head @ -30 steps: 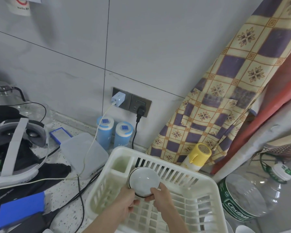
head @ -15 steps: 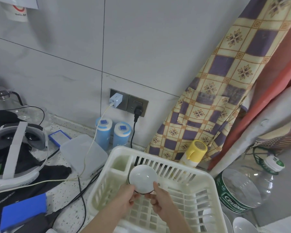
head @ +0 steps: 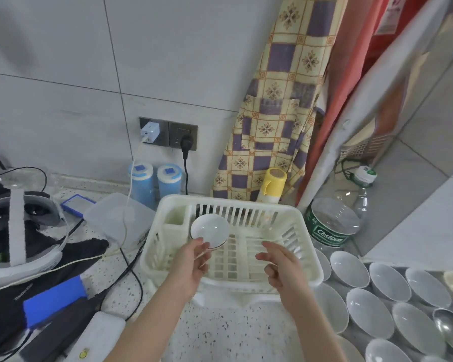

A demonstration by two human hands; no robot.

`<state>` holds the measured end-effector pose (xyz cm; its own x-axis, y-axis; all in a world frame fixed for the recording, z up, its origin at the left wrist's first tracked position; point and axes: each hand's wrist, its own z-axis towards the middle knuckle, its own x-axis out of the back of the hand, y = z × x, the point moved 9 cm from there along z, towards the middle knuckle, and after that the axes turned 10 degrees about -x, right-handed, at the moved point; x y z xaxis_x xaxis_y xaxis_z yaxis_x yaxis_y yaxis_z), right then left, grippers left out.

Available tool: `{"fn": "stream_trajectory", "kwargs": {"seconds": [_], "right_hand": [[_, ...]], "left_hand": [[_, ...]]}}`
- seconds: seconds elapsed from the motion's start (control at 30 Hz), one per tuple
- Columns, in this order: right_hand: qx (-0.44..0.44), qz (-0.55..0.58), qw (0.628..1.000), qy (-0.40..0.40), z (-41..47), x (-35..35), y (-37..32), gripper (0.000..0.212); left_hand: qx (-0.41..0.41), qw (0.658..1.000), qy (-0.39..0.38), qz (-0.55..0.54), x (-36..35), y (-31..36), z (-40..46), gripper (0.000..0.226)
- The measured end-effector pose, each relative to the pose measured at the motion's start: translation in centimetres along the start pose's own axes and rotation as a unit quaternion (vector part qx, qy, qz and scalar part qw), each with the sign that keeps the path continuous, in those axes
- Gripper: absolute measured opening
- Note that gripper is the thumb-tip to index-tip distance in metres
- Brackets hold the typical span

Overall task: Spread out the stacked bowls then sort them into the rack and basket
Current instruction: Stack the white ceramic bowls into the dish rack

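Your left hand (head: 191, 267) has its fingertips right at the lower rim of the small white bowl (head: 209, 230), which stands tilted on edge in the white rack (head: 309, 259) near its back left corner; can't tell if you're really pinching it or just touching. Your right hand (head: 281, 266) hangs loose over the rack, holding nothing, with the spread-out bowls (head: 369, 312) off to its right on the counter (head: 220, 333).

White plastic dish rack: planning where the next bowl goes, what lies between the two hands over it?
Head view: between left hand and right hand only the white plastic dish rack's bare slatted floor shows; the small white bowl stands above the left fingertips.
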<state>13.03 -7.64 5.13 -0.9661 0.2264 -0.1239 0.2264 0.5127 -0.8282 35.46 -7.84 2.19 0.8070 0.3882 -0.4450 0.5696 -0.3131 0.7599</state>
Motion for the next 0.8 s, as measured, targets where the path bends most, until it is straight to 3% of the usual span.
{"fn": "stream_trajectory", "kwargs": {"seconds": [0.3,0.6,0.8], "right_hand": [[-0.029,0.038,0.990,0.131,-7.4,9.8,8.4,0.018],[-0.088,0.178,0.958,0.207,-11.4,20.4,15.1,0.014],[-0.143,0.166,0.948,0.230,-12.1,28.3,17.6,0.025]], "left_hand": [[0.051,0.991,-0.078,0.095,-0.1,-7.7,-7.1,0.017],[0.237,0.938,-0.099,0.234,-0.1,-22.2,-14.3,0.019],[0.220,0.941,-0.071,0.246,-1.8,-27.9,-16.3,0.022]]}}
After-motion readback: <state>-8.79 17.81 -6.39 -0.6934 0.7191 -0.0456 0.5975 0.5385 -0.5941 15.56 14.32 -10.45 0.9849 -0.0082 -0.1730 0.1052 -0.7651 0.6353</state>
